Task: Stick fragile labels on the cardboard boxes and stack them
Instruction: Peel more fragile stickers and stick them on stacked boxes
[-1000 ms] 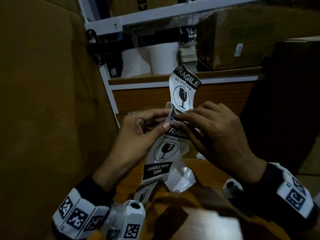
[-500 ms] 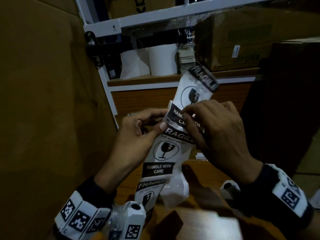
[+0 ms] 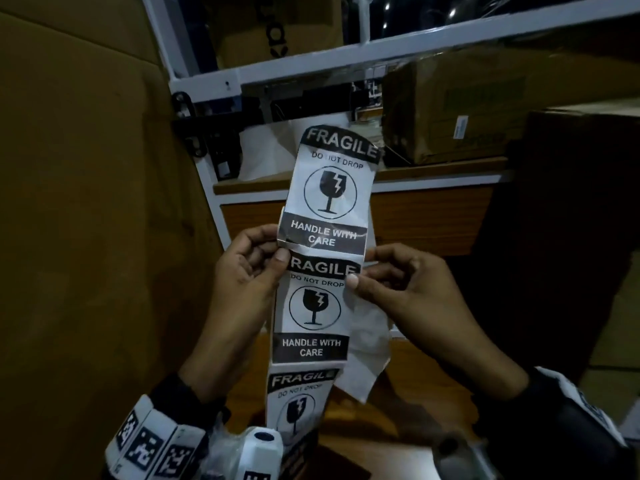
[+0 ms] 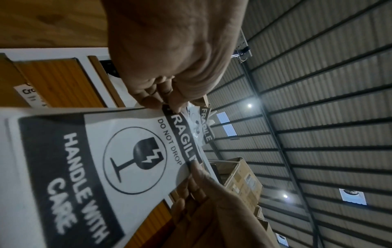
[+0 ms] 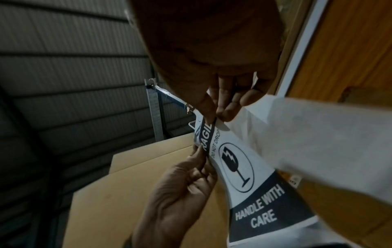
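Two hands at work, step in hand judged as freeing one fragile label from its strip, before any sticking.

1. Cardboard box (image 3: pixel 86 237), large, brown, close on the left side; no label shows on its visible face. Likely target.
2. Shelf unit (image 3: pixel 346 53), white-framed, straight ahead, carrying another carton (image 3: pixel 485 109) and white rolls.
3. Label strip (image 3: pixel 311 317), held upright between the hands in front of the chest, three printed labels visible, lower end trailing down. Loose white backing hangs behind it on the right.
4. Top label (image 3: pixel 334 188), standing above the hands, lower left corner curled away from the strip.
5. Left hand (image 3: pixel 249 282), thumb and fingers pinching the strip's left edge at the join between labels.
6. Right hand (image 3: pixel 405 289), thumb and fingers pinching the right edge at the same level.

Next move calls for peeling the top label clear without creasing or self-sticking. Nothing blocks the box; the dangling strip may snag.
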Demonstrator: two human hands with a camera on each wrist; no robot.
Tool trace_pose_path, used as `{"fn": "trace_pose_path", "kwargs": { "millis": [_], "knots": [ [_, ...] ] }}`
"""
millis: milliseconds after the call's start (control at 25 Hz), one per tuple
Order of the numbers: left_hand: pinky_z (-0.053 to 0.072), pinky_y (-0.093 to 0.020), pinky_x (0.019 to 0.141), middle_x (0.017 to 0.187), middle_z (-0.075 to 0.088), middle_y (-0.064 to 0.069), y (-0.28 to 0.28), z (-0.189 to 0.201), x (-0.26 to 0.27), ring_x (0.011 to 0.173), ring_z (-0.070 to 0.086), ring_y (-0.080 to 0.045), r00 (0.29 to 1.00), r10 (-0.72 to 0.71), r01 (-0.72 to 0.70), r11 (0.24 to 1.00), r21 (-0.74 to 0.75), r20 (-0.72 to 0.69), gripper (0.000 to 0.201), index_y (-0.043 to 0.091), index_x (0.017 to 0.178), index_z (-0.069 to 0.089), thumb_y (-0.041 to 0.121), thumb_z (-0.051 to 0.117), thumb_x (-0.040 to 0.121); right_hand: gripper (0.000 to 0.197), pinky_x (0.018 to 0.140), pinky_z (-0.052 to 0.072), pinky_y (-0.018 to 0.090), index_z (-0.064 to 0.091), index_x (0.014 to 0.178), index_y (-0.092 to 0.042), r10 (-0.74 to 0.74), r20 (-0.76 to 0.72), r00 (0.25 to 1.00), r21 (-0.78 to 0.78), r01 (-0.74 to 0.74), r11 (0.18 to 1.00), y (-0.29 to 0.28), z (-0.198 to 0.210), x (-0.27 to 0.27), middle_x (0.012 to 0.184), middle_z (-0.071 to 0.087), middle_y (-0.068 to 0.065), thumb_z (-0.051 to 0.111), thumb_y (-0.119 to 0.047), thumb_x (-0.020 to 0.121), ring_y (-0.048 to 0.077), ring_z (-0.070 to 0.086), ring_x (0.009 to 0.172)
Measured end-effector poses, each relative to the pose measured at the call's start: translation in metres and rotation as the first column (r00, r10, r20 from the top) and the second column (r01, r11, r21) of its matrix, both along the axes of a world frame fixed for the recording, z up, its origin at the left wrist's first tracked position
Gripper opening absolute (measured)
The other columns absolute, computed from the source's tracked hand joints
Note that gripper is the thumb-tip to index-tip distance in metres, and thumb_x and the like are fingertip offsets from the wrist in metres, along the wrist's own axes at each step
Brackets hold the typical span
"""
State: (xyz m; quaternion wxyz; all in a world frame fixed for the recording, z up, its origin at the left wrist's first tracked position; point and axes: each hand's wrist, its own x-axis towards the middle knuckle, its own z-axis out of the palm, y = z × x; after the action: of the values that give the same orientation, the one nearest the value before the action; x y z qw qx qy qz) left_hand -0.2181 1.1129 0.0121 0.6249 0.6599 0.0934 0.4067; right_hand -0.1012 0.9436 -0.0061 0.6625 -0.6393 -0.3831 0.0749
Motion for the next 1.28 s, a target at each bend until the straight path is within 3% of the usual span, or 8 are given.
{"fn": "trace_pose_path", "kwargs": {
  "millis": [200,320,400,520,720,840,1040,1280],
  "knots": [
    [0.056,-0.03,0.093,0.123,0.068,0.006,-0.001,-0.005,-0.006,0.113,0.066,-0.007,0.98,0.197,-0.197,0.974,0.112,0.011,0.04,0.026,0.127,0.055,0.003,0.065,0.096,0.011,0.08,0.062,0.037,0.078,0.104,-0.023,-0.069,0.105,0.992,0.075,0.061,0.995,0.002,0.007,0.009,0.095,0.077,-0.004,0.074,-0.022,0.094,0.011,0.073,0.092],
    [0.051,-0.019,0.086,0.117,0.06,0.006,-0.01,0.004,-0.019,0.107,0.061,-0.006,0.899,0.386,-0.437,0.755,0.488,0.207,0.029,0.027,0.116,0.06,0.011,0.07,0.094,0.017,0.073,0.057,0.025,0.077,0.11,-0.032,-0.123,0.273,0.954,0.036,0.118,0.992,0.001,0.007,0.008,0.098,0.075,-0.012,0.073,-0.028,0.094,0.004,0.069,0.094],
    [0.054,-0.023,0.083,0.11,0.063,0.009,-0.02,0.011,-0.022,0.104,0.062,-0.009,0.924,0.32,-0.371,0.616,0.695,0.21,0.014,0.021,0.107,0.067,0.018,0.071,0.094,0.021,0.069,0.055,0.018,0.073,0.105,-0.044,-0.092,0.294,0.951,0.026,0.088,0.996,0.0,0.008,0.004,0.1,0.071,-0.013,0.074,-0.027,0.093,0.0,0.066,0.095],
    [0.059,-0.028,0.077,0.106,0.07,0.009,-0.024,0.013,-0.02,0.101,0.067,-0.008,0.958,0.244,-0.262,0.534,0.804,0.15,0.012,0.016,0.105,0.075,0.019,0.074,0.093,0.022,0.068,0.05,0.01,0.072,0.105,-0.039,-0.05,0.316,0.948,0.017,0.047,0.999,-0.002,0.008,0.001,0.1,0.069,-0.01,0.075,-0.022,0.092,-0.001,0.064,0.094],
    [0.06,-0.025,0.078,0.107,0.075,0.001,-0.022,0.008,-0.016,0.101,0.07,-0.005,0.969,0.204,-0.222,0.474,0.852,0.139,0.018,0.012,0.108,0.077,0.021,0.073,0.093,0.025,0.081,0.055,0.031,0.075,0.117,-0.024,-0.056,0.37,0.927,0.02,0.052,0.998,-0.008,0.003,0.005,0.1,0.069,-0.012,0.076,-0.021,0.092,0.007,0.065,0.1],
    [0.059,-0.02,0.08,0.109,0.076,-0.002,-0.021,0.01,-0.016,0.099,0.071,-0.006,0.965,0.212,-0.222,0.36,0.906,0.152,0.022,0.011,0.112,0.077,0.023,0.072,0.095,0.019,0.081,0.058,0.04,0.077,0.113,-0.022,-0.054,0.416,0.908,0.028,0.047,0.999,-0.009,0.003,0.004,0.097,0.068,-0.013,0.074,-0.024,0.094,0.01,0.064,0.099],
    [0.064,-0.032,0.075,0.107,0.076,-0.016,-0.02,0.009,-0.015,0.091,0.076,-0.023,0.948,0.206,-0.265,0.094,0.96,0.241,0.028,0.001,0.112,0.076,0.019,0.065,0.095,0.021,0.079,0.054,0.047,0.079,0.11,-0.021,-0.068,0.508,0.859,0.032,0.061,0.998,-0.008,0.004,0.004,0.09,0.069,-0.012,0.072,-0.028,0.091,0.013,0.062,0.097],
    [0.065,-0.039,0.067,0.108,0.075,-0.019,-0.017,0.008,-0.015,0.09,0.077,-0.027,0.952,0.212,-0.244,0.095,0.965,0.22,0.03,-0.001,0.116,0.074,0.019,0.063,0.097,0.023,0.078,0.054,0.047,0.078,0.112,-0.024,-0.068,0.537,0.841,-0.013,0.089,0.996,-0.01,0.005,0.005,0.091,0.068,-0.014,0.07,-0.03,0.092,0.012,0.061,0.097]
  ]
}}
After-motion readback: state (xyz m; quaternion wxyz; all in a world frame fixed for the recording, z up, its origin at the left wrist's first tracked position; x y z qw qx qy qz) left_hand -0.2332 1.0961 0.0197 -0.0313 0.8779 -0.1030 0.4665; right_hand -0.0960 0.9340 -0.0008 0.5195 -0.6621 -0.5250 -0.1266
